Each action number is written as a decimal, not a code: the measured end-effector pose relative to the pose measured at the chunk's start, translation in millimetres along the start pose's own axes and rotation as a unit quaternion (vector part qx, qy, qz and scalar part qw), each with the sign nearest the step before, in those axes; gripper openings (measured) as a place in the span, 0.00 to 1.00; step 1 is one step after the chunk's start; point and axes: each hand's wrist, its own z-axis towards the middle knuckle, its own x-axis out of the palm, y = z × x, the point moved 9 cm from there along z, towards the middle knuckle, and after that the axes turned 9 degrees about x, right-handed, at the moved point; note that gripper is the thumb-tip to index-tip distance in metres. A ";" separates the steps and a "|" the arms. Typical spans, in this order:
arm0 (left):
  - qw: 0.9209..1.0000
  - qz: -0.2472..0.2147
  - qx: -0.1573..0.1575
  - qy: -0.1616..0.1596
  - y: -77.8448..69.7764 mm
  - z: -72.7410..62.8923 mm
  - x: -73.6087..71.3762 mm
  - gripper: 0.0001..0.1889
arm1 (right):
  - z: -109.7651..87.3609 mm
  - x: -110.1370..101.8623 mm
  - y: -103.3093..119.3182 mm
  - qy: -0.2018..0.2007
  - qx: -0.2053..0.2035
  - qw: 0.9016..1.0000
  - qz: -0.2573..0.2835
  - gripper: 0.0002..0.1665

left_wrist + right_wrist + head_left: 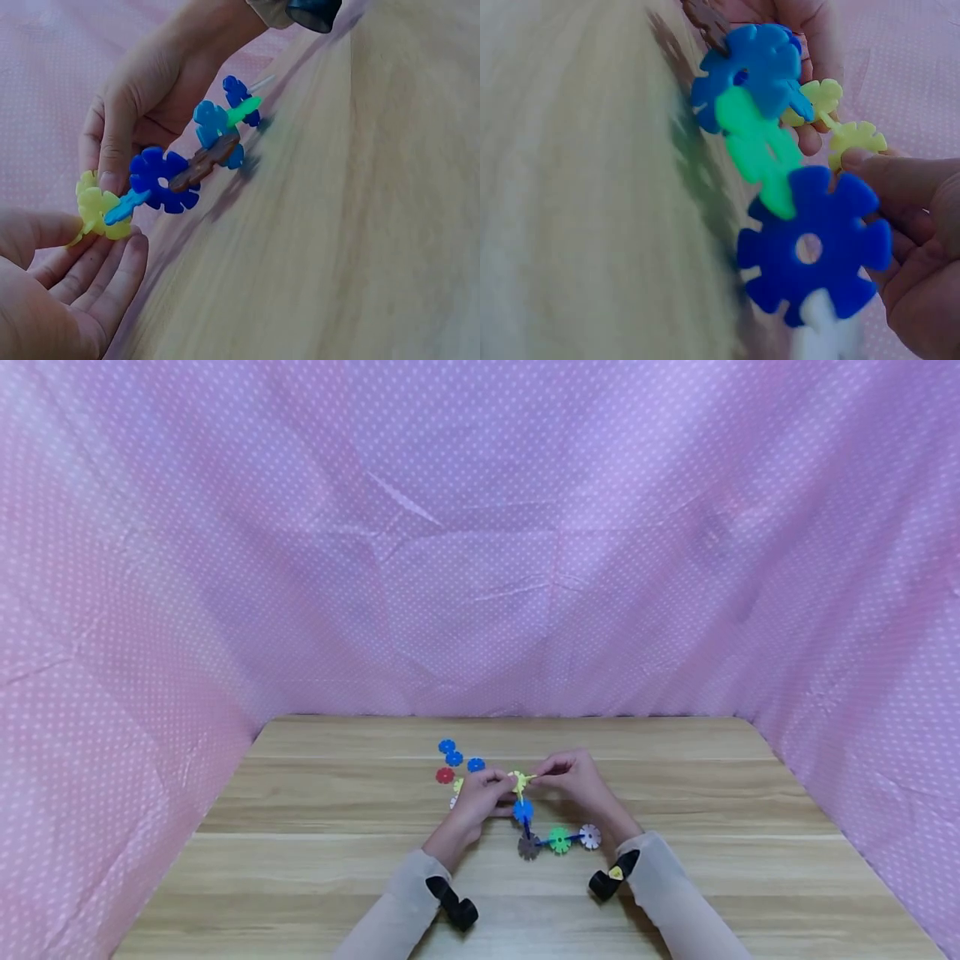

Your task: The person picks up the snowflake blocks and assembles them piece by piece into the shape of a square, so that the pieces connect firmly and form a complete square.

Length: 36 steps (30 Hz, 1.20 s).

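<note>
A bent chain of notched plastic snowflake discs runs between and below my hands. My left hand [474,802] pinches a yellow disc [97,206] at the chain's end. With thumb and fingers, my right hand [576,777] pinches a second yellow disc [855,141], which meets the first edge to edge. From there the chain continues through a light blue disc [522,811], a dark blue disc [161,180], a brown disc [528,847], another blue disc [746,71], a green disc [559,839], one more dark blue disc [810,244] and a whitish disc [590,837].
Loose discs lie on the wooden table [337,860] beyond my left hand: several blue ones [447,746], a red one [445,775], and a yellow one [458,785] partly hidden by the hand. Pink dotted cloth [480,610] surrounds the table's back and sides.
</note>
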 end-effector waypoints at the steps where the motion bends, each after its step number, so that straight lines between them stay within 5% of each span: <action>1: 1.000 -0.001 -0.001 0.001 -0.2 0.7 -0.4 0.10 | 0.0 0.8 0.6 0.001 0.001 1.000 0.004 0.03; 11: 1.000 0.003 -0.006 0.027 -5.6 6.9 -3.6 0.10 | -0.1 6.6 17.2 -0.009 -0.025 0.999 -0.036 0.05; 23: 0.991 0.063 -0.038 0.113 -12.5 6.4 -16.4 0.23 | 0.9 31.8 26.3 0.033 -0.035 0.995 -0.087 0.05; 29: 0.990 0.081 -0.037 0.106 -8.9 0.5 -27.8 0.19 | 5.9 44.1 36.1 0.103 -0.042 0.980 -0.168 0.07; 36: 0.987 0.103 -0.038 0.120 -6.7 -9.4 -34.5 0.18 | 34.6 53.3 44.4 0.144 -0.065 0.955 -0.253 0.11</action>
